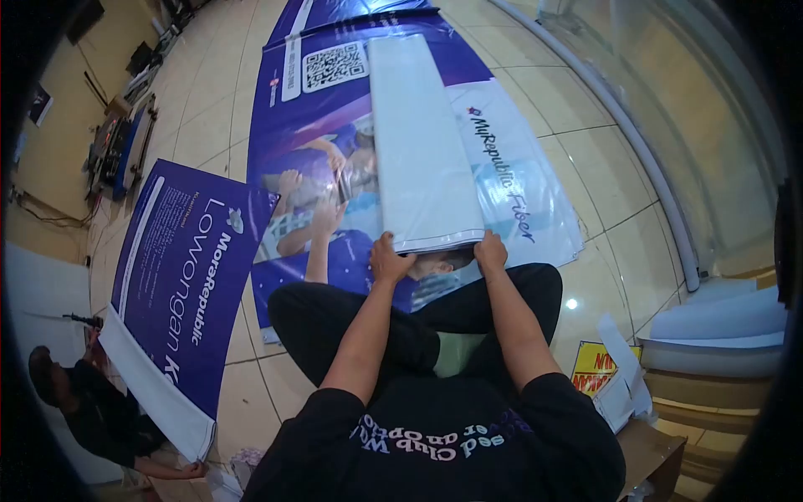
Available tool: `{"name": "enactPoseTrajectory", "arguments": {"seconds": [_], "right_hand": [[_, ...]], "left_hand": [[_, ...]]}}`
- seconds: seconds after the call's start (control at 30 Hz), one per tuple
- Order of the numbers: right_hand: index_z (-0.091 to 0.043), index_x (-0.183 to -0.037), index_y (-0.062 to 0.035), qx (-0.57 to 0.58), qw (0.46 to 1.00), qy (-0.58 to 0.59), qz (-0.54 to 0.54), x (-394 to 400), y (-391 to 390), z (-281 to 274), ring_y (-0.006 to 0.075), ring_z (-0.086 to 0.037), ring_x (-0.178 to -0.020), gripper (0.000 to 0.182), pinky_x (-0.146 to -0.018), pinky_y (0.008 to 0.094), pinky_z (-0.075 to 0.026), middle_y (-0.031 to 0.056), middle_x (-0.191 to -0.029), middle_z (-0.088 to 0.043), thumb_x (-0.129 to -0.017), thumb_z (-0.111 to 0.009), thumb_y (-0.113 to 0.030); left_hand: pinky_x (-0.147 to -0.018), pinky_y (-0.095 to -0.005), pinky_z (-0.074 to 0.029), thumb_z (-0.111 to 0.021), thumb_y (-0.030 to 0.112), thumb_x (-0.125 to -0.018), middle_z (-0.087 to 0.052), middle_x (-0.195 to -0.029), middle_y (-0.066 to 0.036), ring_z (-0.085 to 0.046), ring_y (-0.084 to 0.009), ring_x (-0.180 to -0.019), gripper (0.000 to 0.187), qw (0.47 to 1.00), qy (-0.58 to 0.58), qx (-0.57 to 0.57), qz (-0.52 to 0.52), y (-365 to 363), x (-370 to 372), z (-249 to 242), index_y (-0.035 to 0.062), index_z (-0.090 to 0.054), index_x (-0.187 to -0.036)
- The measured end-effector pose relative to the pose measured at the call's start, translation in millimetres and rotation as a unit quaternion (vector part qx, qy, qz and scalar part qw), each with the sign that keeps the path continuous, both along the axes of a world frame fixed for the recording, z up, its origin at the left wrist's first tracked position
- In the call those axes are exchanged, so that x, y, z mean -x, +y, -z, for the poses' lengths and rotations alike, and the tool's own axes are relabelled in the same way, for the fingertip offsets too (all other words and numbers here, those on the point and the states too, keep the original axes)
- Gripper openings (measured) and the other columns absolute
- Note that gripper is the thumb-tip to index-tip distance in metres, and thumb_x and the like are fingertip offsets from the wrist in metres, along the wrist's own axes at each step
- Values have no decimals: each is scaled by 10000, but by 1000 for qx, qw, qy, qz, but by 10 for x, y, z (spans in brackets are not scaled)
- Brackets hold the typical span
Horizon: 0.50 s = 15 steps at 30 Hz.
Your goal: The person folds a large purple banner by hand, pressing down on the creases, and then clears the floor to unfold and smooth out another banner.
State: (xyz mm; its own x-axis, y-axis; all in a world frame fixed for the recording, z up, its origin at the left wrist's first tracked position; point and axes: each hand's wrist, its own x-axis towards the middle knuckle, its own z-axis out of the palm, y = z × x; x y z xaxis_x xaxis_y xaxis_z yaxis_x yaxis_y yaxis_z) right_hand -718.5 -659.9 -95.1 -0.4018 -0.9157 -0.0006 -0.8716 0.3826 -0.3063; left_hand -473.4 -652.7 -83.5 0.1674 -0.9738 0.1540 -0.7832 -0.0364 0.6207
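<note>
A long folded white banner (425,142) lies lengthwise on a larger printed purple and white banner (280,159) spread over the tiled floor. Its near end is at the person's crossed legs. My left hand (391,258) grips the near left corner of the folded banner, fingers closed on the edge. At the near right corner, my right hand (490,252) is closed on the same edge. Dark layers show beneath that edge between the two hands.
At the left, another person (92,410) holds the rolled-back white edge of a second purple banner (188,276). A long pipe (636,142) curves along the right side. White rolls (719,322), a yellow sign (592,365) and a cardboard box (661,456) stand at the lower right.
</note>
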Motion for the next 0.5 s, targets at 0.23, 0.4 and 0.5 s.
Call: {"name": "enactPoseTrajectory", "arguments": {"seconds": [0.23,0.4,0.5], "right_hand": [[-505,-991,-39,-40,999,5,-29,1,-19,-99,354,-582,-815,298,-696,447,-473,176,-886,-574,-734,-492,-190],[-494,-961,-43,84,990,34,-112,-56,-45,-131,353,-590,-797,237,-686,461,-469,168,-825,-595,-738,-471,-120],[-504,-924,-46,32,996,40,-66,-52,-152,-2,337,-604,-757,188,-643,442,-479,163,-839,-593,-778,-433,-139]], "left_hand": [[-751,-435,-426,-608,145,-692,-511,-942,-157,-519,-352,-905,521,998,-22,63,20,-105,-42,85,76,-396,-1163],[-703,-431,-443,-572,73,-703,-527,-948,-143,-540,-329,-874,395,994,-98,37,12,-172,-147,73,77,-438,-1074],[-705,-423,-447,-597,117,-693,-555,-938,-123,-550,-303,-880,336,976,-208,-59,24,-180,-181,309,86,-463,-999]]}}
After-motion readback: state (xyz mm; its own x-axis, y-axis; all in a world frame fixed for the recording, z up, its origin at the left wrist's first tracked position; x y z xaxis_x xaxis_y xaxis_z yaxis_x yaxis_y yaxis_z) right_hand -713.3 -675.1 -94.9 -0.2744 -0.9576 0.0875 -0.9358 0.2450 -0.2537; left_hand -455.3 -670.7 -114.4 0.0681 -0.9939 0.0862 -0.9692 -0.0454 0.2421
